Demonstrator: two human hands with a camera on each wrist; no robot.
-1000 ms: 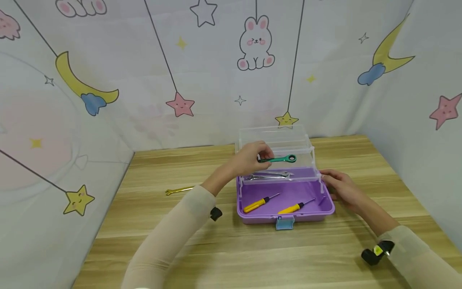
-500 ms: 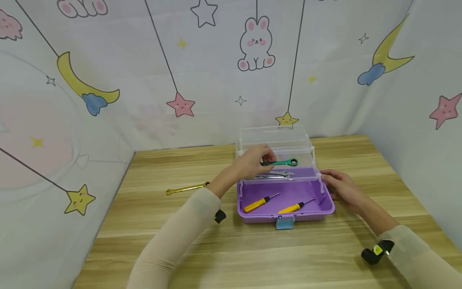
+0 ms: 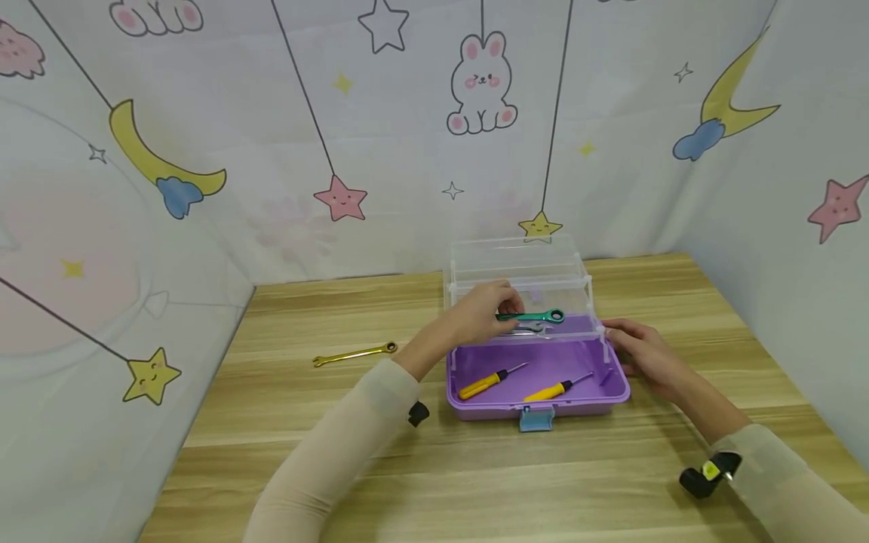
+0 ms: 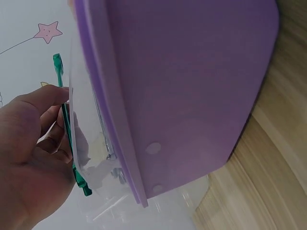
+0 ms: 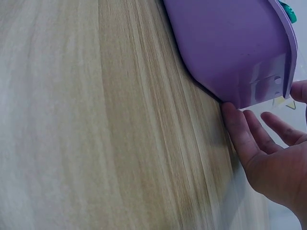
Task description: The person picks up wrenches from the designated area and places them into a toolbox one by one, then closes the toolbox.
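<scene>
My left hand (image 3: 483,313) pinches a green ratchet wrench (image 3: 539,317) over the clear tray of a purple toolbox (image 3: 468,411). In the left wrist view the green wrench (image 4: 67,122) crosses the fingers beside the tray's clear wall. Silver wrenches (image 3: 536,330) lie in that tray, partly hidden by the hand. Against the box's right end rests my right hand (image 3: 641,351); the right wrist view shows its fingers (image 5: 242,132) extended, at the box's lower corner, with the thumb near the rim. Two yellow-handled screwdrivers (image 3: 483,385) lie on the box floor.
A gold ratchet wrench (image 3: 354,354) lies on the wooden table (image 3: 305,422) left of the box. The transparent lid (image 3: 516,256) stands raised at the back. A light blue latch (image 3: 536,419) hangs at the front. Behind is a printed cloth (image 3: 400,136).
My left hand has lowered the green wrench toward the clear tray, shifting slightly right. The gold wrench's ring end has come out from behind the left arm. My right hand stays in place.
</scene>
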